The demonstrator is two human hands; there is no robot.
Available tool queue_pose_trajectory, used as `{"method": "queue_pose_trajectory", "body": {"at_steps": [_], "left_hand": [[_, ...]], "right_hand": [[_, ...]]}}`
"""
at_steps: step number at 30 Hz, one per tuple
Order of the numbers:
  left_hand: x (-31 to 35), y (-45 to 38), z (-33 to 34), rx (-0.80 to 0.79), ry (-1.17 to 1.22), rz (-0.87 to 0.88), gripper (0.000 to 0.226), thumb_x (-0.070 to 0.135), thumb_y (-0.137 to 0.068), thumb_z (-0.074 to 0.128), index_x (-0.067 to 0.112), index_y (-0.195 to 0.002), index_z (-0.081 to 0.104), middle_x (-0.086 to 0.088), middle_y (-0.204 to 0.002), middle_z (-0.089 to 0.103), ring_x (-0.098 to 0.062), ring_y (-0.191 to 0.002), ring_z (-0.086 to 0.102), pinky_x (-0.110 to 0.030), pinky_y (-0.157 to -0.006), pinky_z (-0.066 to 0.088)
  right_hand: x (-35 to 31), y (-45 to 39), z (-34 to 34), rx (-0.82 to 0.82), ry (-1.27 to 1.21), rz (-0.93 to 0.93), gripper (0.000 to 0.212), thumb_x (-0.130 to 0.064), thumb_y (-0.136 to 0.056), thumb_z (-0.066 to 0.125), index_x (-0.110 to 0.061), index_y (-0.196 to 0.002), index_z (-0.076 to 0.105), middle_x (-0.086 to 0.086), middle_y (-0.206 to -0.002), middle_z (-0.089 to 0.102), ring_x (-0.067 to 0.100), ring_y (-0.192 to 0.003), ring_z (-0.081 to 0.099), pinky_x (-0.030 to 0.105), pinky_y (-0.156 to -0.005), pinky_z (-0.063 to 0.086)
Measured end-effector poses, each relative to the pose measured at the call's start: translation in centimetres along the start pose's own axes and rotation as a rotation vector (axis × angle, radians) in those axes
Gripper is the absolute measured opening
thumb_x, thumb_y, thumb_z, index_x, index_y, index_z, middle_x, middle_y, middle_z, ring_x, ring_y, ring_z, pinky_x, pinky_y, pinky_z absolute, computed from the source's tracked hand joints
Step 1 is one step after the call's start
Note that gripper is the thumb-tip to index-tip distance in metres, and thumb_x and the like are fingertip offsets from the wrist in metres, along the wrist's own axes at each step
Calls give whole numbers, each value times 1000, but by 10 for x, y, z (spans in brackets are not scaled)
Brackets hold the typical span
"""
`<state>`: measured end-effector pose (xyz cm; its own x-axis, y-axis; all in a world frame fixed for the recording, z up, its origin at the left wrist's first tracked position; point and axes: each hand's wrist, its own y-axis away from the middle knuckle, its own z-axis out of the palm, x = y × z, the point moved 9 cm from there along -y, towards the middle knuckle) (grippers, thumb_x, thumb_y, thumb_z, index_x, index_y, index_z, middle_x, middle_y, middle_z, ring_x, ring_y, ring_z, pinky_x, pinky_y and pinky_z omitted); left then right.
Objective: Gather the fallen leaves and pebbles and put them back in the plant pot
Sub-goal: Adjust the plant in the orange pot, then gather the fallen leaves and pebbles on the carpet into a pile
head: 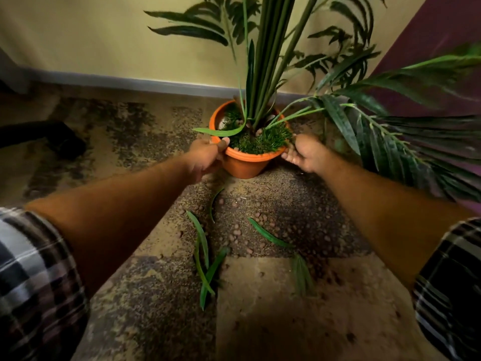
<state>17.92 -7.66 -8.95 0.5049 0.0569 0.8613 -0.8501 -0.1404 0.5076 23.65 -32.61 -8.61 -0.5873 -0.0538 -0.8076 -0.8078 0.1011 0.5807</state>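
Speckled stone floor [312, 308]: left grip [205, 156] clasps the rim of the round orange plastic plant pot [243, 165], right grip [303, 152] touches opposite, closure unclear, probably steadying it; narrow green leaves [201, 238] and brown pebbles [236, 231] lie before it.

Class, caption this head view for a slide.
Left hand and right hand hold the pot; leaves and pebbles litter the floor.

Yellow wall [91, 35] is being observed beyond the fingers [222, 145] of the left hand [205, 158], being bordered below by a grey skirting strip [117, 80]. Dark blurred object [52, 138] is being recorded on the mottled stone floor [286, 308], well left of those fingers. Maroon panel [442, 35] is being noted above and right of the fingers [289, 155] of the right hand [305, 152].
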Motion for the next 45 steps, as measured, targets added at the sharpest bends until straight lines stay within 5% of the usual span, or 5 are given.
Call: {"method": "queue_pose_trajectory", "body": {"at_steps": [11, 16, 27, 33, 45], "left_hand": [[-107, 18, -105, 266, -847, 81, 64, 71, -92, 46, 9, -105, 59, -19, -106, 65, -37, -97, 62, -42, -83, 51], [-135, 63, -116, 240, -1033, 113, 64, 50, -100, 50, 13, -150, 37, -17, -157, 40, -40, -150, 29, -54, -121, 27], [-176, 113, -79, -141, -1186, 223, 74, 55, -103, 37, 29, -163, 2, 1, -171, -15, -24, -158, -7, -41, -126, 6], [-167, 109, -87, -99, -1248, 337, 83, 55, -101, 42, 26, -163, -5, 3, -171, -13, -26, -158, -9, -46, -128, 2], [-161, 67, -102, 48, -1175, 354, 73, 61, -102, 26, 24, -163, 12, -7, -172, 3, -32, -158, -3, -54, -125, 0]], "right_hand": [[80, 17, 39, -317, 975, -190, 30, 9, -96, 47, -5, -91, 74, 14, -103, 74, 18, -83, 65, 36, -77, 59], [89, 44, 64, -442, 1359, -407, 19, -17, -94, 65, -20, -104, 80, -5, -111, 77, 11, -101, 68, 20, -85, 48], [87, 82, 199, -483, 1589, -1020, 53, -42, -95, 56, -20, -142, 48, 5, -143, 48, 25, -135, 45, 41, -111, 42], [113, 45, 176, -368, 1557, -727, 63, -52, -105, 37, -26, -160, 22, 2, -169, 18, 29, -156, 14, 51, -125, 20], [114, 97, 65, -346, 1334, -961, 26, -35, -100, 59, -18, -119, 59, 3, -126, 50, 25, -119, 50, 40, -98, 46]]}}
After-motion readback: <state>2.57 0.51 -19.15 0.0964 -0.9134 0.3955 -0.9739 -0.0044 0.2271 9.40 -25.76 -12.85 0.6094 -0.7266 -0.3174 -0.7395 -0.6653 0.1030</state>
